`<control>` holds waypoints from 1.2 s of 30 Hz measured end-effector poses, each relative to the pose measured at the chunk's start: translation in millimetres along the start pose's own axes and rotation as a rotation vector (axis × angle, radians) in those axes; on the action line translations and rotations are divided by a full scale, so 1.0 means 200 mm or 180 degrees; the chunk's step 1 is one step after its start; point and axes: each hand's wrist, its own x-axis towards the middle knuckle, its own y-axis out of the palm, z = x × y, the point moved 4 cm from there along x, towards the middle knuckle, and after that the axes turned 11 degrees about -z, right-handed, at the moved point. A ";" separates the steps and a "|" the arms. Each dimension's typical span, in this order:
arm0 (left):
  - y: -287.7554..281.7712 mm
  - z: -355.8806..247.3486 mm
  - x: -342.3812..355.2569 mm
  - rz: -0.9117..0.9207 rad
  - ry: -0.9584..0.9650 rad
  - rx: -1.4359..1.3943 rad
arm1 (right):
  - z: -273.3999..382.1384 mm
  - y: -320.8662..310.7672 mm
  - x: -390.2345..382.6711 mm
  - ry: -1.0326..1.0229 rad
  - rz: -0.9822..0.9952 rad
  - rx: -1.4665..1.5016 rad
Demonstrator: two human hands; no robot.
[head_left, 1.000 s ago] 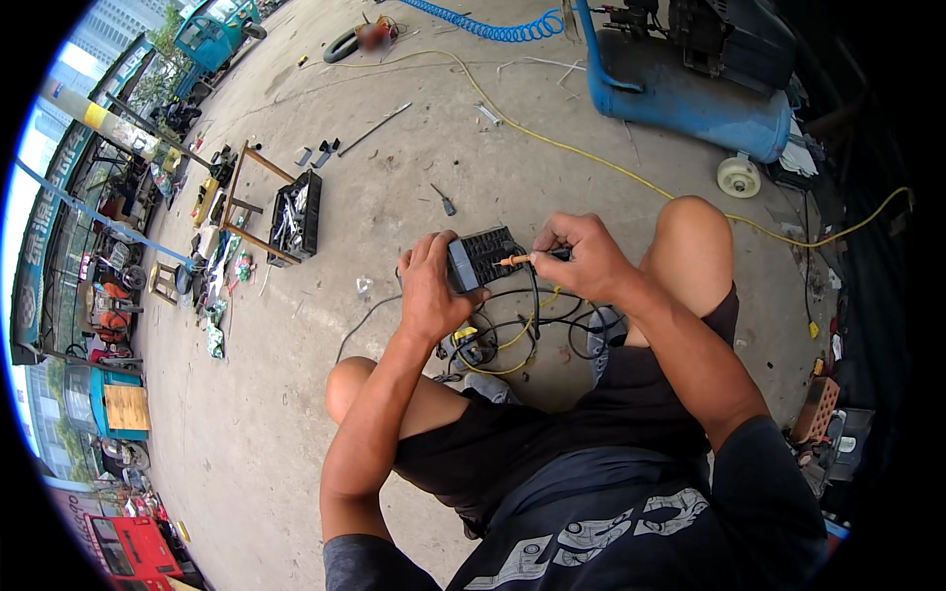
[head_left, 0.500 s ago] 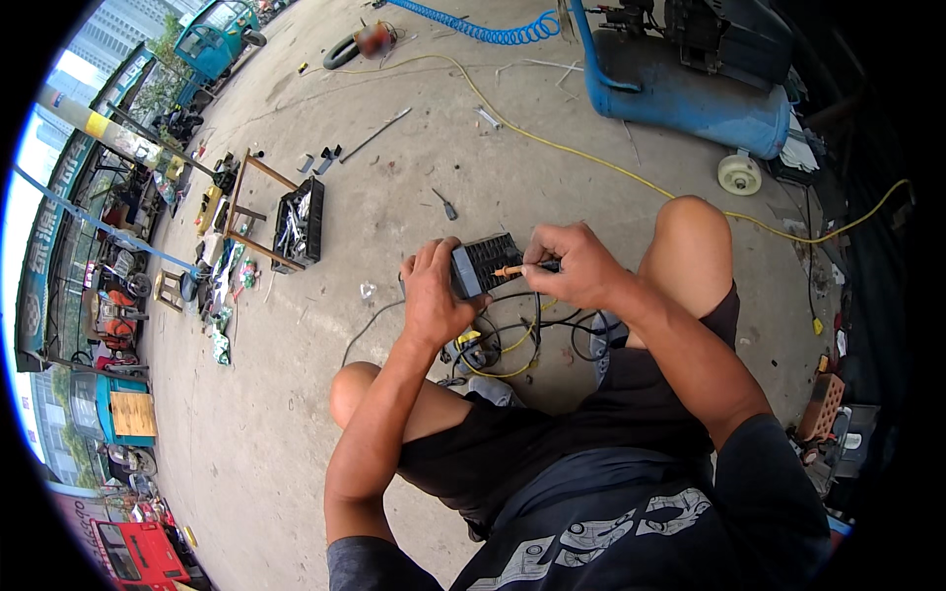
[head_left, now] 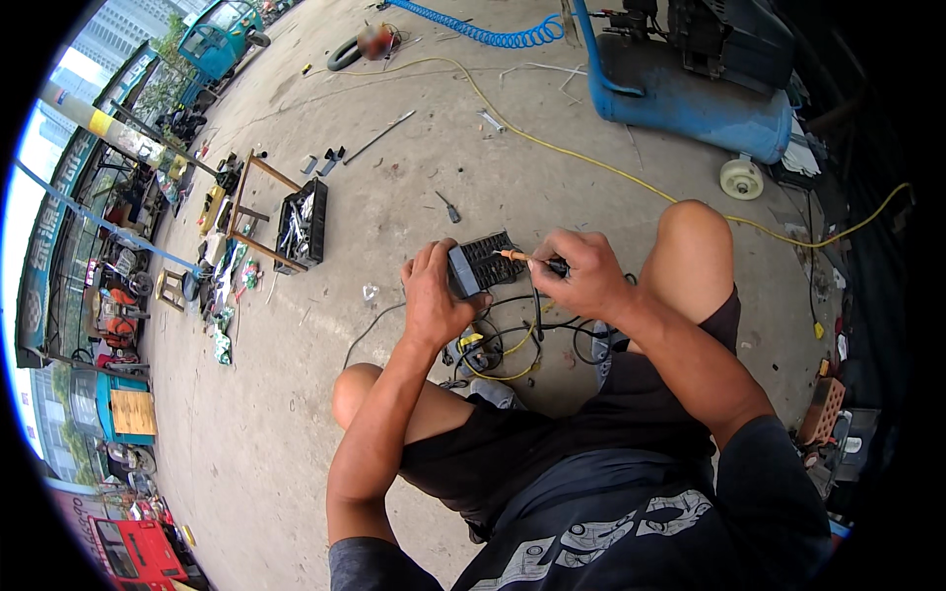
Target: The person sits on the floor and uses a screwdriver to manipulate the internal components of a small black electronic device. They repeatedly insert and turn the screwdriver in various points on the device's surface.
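My left hand [head_left: 431, 295] is closed around the left side of a dark finned metal box [head_left: 485, 268], holding it tilted above the floor between my knees. In my right hand [head_left: 588, 271] is a slim screwdriver-like tool [head_left: 518, 256] with an orange shaft and a dark handle. Its tip lies over the fins; whether it touches them I cannot tell. Under the box, black and yellow cables [head_left: 522, 366] lie coiled on the floor near my feet. A loose screwdriver [head_left: 450, 210] rests on the concrete beyond the box.
A black crate of tools [head_left: 313, 219] stands left beside a wooden frame [head_left: 264, 212]. At the upper right is a blue air compressor [head_left: 680, 108] on a white wheel [head_left: 741, 177]. A yellow cable [head_left: 581, 155] crosses the floor, and a metal rod [head_left: 379, 137] lies farther off.
The tool's tip has shifted slightly away from me across the fins, with my right hand moving a little to the right. My left hand still holds the box, which has barely moved.
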 end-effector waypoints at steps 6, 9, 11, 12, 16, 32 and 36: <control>0.00 0.01 0.00 0.0005 -0.0043 0.0020 | -0.06 -0.05 0.02 0.0245 -0.0492 -0.0464; -0.01 0.01 0.00 0.0057 -0.0117 0.0001 | -0.07 -0.08 0.03 0.0358 -0.0825 -0.0521; 0.00 0.01 0.00 0.0019 -0.0086 0.0008 | -0.12 -0.09 0.04 0.0495 -0.0765 -0.0666; -0.01 0.00 0.00 -0.0014 -0.0049 0.0029 | -0.18 -0.08 0.04 0.0600 -0.0605 -0.0846; -0.02 -0.01 0.00 -0.0054 -0.0034 0.0050 | -0.19 -0.10 0.04 0.0931 -0.0663 -0.0594; -0.02 -0.01 0.00 -0.0054 -0.0035 0.0086 | -0.07 0.00 0.00 0.0775 0.0529 0.0500; -0.03 -0.01 0.00 -0.0046 -0.0047 0.0089 | -0.05 0.00 0.01 0.0748 0.0599 0.0490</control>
